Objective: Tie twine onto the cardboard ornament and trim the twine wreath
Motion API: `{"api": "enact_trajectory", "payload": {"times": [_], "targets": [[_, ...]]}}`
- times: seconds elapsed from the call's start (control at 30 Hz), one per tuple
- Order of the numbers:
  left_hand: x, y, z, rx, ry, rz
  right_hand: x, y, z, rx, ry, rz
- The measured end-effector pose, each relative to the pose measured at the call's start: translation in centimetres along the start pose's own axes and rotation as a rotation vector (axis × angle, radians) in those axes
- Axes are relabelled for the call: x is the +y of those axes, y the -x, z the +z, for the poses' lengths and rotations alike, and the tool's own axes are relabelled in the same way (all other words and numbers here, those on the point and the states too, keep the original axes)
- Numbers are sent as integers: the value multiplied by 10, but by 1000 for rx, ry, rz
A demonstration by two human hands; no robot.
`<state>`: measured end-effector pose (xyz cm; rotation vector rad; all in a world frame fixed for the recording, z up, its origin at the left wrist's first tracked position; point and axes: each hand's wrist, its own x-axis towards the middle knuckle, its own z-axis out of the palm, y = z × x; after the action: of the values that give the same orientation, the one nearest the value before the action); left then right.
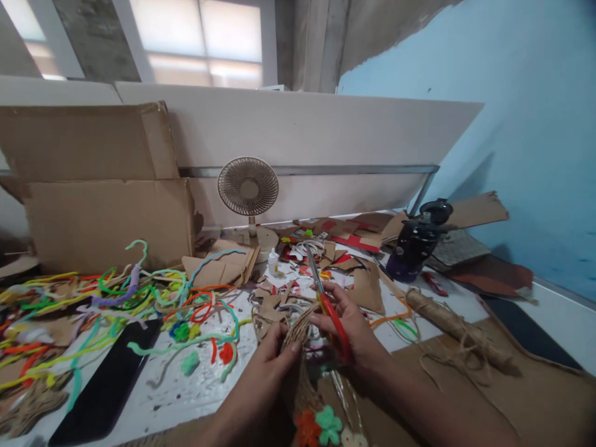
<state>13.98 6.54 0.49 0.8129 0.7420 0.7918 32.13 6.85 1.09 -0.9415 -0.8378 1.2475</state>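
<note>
My left hand [274, 351] is closed round a twine-wrapped piece [302, 329], its thumb pressed on the twine. Orange and mint pipe-cleaner flowers [328, 424] show at the lower end of this piece. In my right hand [350, 323] are red-handled scissors [334, 323], their blades pointing up and away from me; that hand's fingertips also touch the twine piece. Whether the blades are parted I cannot tell. Just beyond my hands lie cardboard scraps [274, 307].
Tangled pipe cleaners [139, 282] and a black phone-like slab [109, 385] lie left. A small fan [248, 186] and a white glue bottle [273, 262] stand behind. Right are a twine roll [459, 329] and a dark bottle [412, 248]. A cardboard box [107, 223] stands back left.
</note>
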Motion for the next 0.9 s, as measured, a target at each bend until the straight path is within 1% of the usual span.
{"api": "enact_trajectory", "payload": {"times": [0.1, 0.2, 0.27, 0.3, 0.33, 0.4, 0.43, 0.47, 0.5, 0.53, 0.57, 0.6, 0.63, 0.7, 0.73, 0.8, 0.9], "targets": [[-3, -3, 0, -67, -14, 29, 2, -1, -3, 7, 11, 5], [-2, -2, 2, -109, 1, 36, 3, 1, -3, -6, 4, 46], [2, 0, 2, -108, -21, 52, 1, 3, 0, -13, -13, 62], [6, 1, 0, -94, -87, 62, -1, 4, 1, -13, -23, 63], [11, 2, -2, -66, -191, 77, -2, 5, 2, -10, -29, 63], [26, 5, -8, 49, -512, 122, -4, 7, 5, -2, -30, 62], [34, 6, -11, 137, -682, 167, -5, 7, 6, -3, -23, 56], [42, 7, -13, 249, -824, 244, -6, 8, 7, -1, -11, 46], [48, 8, -13, 309, -920, 309, -6, 8, 8, 0, 8, 38], [52, 8, -12, 331, -958, 377, -6, 9, 9, 1, 30, 31], [54, 8, -11, 324, -952, 436, -5, 10, 11, -1, 55, 26], [53, 8, -8, 279, -915, 462, -5, 11, 12, -4, 78, 23], [50, 7, -6, 219, -858, 453, -4, 12, 13, -13, 97, 23], [41, 4, -1, 106, -714, 364, -1, 14, 14, -45, 124, 20], [36, 2, -1, 71, -641, 314, 0, 15, 15, -62, 137, 18], [30, -2, -3, 31, -515, 244, 3, 16, 13, -92, 165, 21], [33, -6, -11, -17, -388, 184, 3, 14, 7, -92, 236, 15]]}}
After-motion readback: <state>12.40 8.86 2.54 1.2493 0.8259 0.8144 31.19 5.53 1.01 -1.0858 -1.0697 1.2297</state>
